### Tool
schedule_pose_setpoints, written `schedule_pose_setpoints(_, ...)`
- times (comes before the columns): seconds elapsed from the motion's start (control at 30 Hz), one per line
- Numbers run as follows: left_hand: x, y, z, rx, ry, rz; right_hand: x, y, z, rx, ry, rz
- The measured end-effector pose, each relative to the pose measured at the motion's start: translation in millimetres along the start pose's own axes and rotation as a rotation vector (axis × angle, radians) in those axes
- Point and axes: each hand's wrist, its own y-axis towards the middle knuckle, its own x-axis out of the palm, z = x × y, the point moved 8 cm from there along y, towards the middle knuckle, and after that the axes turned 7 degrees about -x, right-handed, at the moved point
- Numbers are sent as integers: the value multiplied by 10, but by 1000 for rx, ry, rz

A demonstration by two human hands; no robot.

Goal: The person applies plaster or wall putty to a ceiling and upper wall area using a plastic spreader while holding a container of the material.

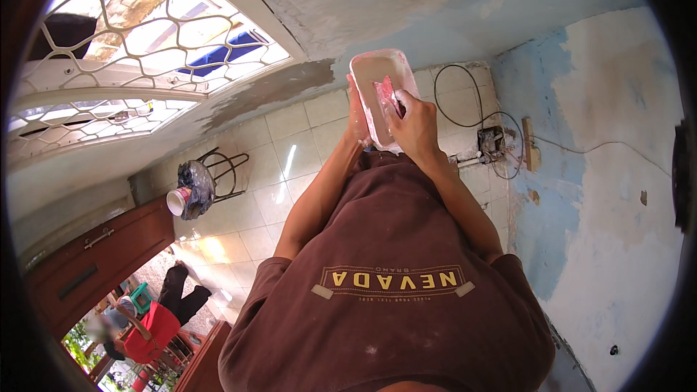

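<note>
In front of my chest is a white rectangular tray [354, 65], tilted, with greyish-beige paste spread inside and pink smears on its rim. My left hand [357, 117] grips the tray along its left side, fingers wrapped at the edge and flecked with paste. My right hand [415, 127] is closed around a scraper over the tray. The scraper [386, 89] has a reddish-pink, paste-smeared blade that lies against the tray's inside; its dark handle is mostly hidden by my fingers.
A patchy blue-and-grey wall [552, 167] stands at right, with a looped black cable [481, 98] and an open wall box [491, 141]. At left are a grilled window [174, 36], a stool [226, 174] bearing a plastic-wrapped bucket [196, 190], a brown door [102, 250], and a person in red [154, 334] beyond.
</note>
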Motion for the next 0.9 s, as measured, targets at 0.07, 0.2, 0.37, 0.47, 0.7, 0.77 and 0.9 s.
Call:
schedule_pose_setpoints(0.07,5,-21,9,7,5,4,8,-1,-13,13,39,-19)
schedule_pose_setpoints(0.2,-6,-38,7,6,0,19,4,-3,-20,14,119,-26)
schedule_pose_setpoints(0.37,-46,-64,5,-18,-37,-154,-84,38,79,10,214,15)
schedule_pose_setpoints(0.47,11,-71,13,-16,-19,-105,-248,79,71,-25,194,56)
schedule_pose_setpoints(0.7,216,-125,67,4,3,-131,-776,224,-267,-123,20,142)
schedule_pose_setpoints(0.77,127,-116,63,6,23,-85,-710,257,-189,-110,-57,106)
schedule_pose_setpoints(0.9,-67,-42,35,37,14,-34,-359,222,14,-150,-237,68)
